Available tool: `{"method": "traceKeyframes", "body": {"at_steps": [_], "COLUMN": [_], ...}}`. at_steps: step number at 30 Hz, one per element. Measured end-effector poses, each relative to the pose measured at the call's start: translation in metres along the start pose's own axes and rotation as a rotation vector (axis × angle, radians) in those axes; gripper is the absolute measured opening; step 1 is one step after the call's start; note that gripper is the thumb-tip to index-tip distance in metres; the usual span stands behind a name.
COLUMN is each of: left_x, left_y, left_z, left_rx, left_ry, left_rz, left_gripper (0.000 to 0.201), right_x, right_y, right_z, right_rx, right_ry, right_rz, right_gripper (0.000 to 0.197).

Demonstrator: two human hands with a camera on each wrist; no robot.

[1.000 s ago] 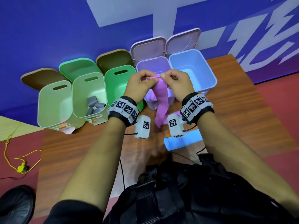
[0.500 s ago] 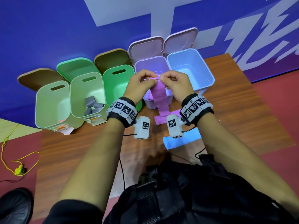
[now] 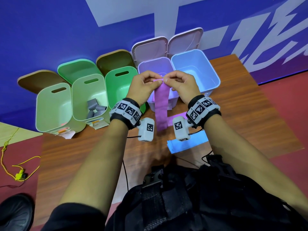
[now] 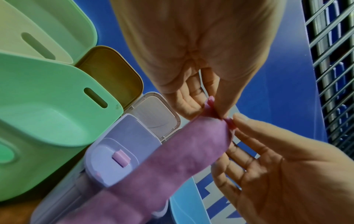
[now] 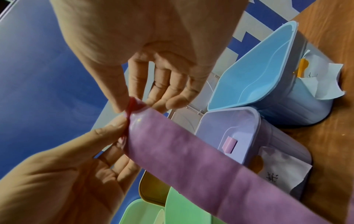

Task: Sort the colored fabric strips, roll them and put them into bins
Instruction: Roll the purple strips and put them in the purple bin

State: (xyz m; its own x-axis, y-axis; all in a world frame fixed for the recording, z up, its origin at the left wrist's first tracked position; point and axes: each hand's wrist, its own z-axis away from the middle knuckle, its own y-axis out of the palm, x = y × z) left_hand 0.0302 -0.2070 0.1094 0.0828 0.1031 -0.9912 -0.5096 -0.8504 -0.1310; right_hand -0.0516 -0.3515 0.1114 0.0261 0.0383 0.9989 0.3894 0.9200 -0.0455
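Note:
A purple fabric strip (image 3: pixel 160 105) hangs down in front of the open purple bin (image 3: pixel 150 67). My left hand (image 3: pixel 157 81) and right hand (image 3: pixel 166 79) pinch its top edge side by side, thumbs against forefingers. In the left wrist view the strip's (image 4: pixel 172 159) top edge is folded over at my left hand (image 4: pixel 216 110), with the right hand's fingertips (image 4: pixel 241 119) against it. The right wrist view shows my right hand (image 5: pixel 130 106) pinching that edge of the strip (image 5: pixel 191 151). A blue strip (image 3: pixel 186 145) lies flat on the table near me.
The open blue bin (image 3: pixel 215 75) stands right of the purple one. Left of it are green bins (image 3: pixel 116 90), one holding several grey rolls (image 3: pixel 95 108). Another purple strip (image 3: pixel 176 117) lies on the wooden table (image 3: pixel 241 114). A blue wall is behind the bins.
Both hands have stayed above the purple bin, still pinching the strip's top edge. The hanging strip has swayed slightly.

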Motion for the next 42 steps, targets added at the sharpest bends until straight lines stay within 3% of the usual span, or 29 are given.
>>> {"method": "traceKeyframes", "body": {"at_steps": [8, 42], "left_x": [-0.004, 0.01], "left_y": [-0.001, 0.0], "left_z": [0.001, 0.006], "left_rx": [-0.018, 0.007], "left_ry": [0.037, -0.028], "left_rz": [-0.042, 0.034], "left_gripper": [0.01, 0.008], "right_x": [-0.001, -0.012], "right_y": [0.001, 0.0], "right_z": [-0.003, -0.003], "right_rx": [0.003, -0.012], "right_ry": [0.003, 0.025], "right_rz": [0.005, -0.045], "right_gripper": [0.015, 0.011]}}
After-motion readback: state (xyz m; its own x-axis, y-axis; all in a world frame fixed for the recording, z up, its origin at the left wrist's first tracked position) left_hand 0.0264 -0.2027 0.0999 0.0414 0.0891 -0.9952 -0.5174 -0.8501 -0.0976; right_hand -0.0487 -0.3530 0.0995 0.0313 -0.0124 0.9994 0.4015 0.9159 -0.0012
